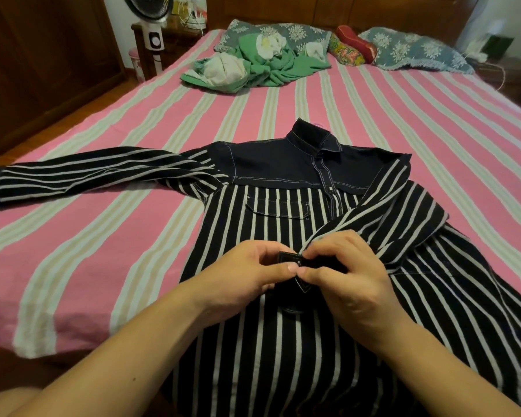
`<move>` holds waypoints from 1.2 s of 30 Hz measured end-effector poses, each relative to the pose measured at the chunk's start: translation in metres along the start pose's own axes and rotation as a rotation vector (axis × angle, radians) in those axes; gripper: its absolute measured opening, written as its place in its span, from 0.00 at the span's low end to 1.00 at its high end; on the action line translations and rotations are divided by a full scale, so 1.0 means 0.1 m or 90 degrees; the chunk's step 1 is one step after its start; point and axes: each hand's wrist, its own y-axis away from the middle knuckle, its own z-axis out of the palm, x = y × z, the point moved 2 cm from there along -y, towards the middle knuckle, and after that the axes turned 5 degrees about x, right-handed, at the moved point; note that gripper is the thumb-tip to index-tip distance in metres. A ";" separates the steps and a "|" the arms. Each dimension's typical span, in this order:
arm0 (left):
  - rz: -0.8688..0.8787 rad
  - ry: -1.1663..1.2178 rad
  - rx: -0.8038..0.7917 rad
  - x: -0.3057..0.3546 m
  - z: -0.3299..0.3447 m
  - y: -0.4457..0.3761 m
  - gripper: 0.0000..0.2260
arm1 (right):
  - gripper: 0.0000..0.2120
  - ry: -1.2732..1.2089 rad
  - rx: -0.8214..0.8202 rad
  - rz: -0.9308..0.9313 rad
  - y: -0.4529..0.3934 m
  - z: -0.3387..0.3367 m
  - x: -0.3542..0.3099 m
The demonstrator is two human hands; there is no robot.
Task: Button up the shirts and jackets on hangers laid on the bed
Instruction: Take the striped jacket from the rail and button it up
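Both hands meet over the middle of the striped shirt (271, 233), which lies front-up on the bed (82, 224) with its collar pointing away from the person and its hem toward them. On the left, the left hand (247, 272) pinches a dark cuff (289, 257) between thumb and forefinger, the remaining fingers curled beneath. Just beside it, thumb tip against thumb tip, the right hand (352, 278) pinches the other edge of the same cuff, its fingers bunched over the cloth. That cuff ends the sleeve (397, 206) that folds across the chest from the right shoulder, so its long axis runs diagonally from upper right down to the hands.

The placket (325, 182) looks fastened from the collar down as far as the sleeve lets it show. My reading is that a cuff button is being worked; the button itself is hidden by the fingers. Since both hands hold the cuff equally close, the coming move turns on drawing its two edges toward each other across the short gap between the thumbs.

The other sleeve (97, 176) stretches far out to the left, well apart from the hands. Beyond the shirt, green clothes (262, 64) lie heaped near the pillows (409, 46).
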 end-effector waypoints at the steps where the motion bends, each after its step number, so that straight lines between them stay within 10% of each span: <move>1: 0.000 0.004 -0.005 0.01 -0.01 0.00 0.06 | 0.11 -0.013 -0.013 0.009 0.00 0.00 0.00; 19: 0.619 -0.679 0.219 -0.02 0.10 0.12 0.03 | 0.14 -0.120 -0.022 0.363 0.05 0.05 0.00; 27: 0.691 -0.762 0.310 -0.08 0.15 0.10 0.03 | 0.12 -0.069 -0.052 0.235 0.11 0.09 -0.10; 32: 0.577 -0.619 0.199 -0.10 0.12 0.16 0.10 | 0.07 0.005 0.009 0.235 0.13 0.10 -0.04; 36: 0.542 -0.654 0.201 -0.09 0.00 0.20 0.08 | 0.14 -0.011 -0.118 0.182 0.06 0.07 -0.10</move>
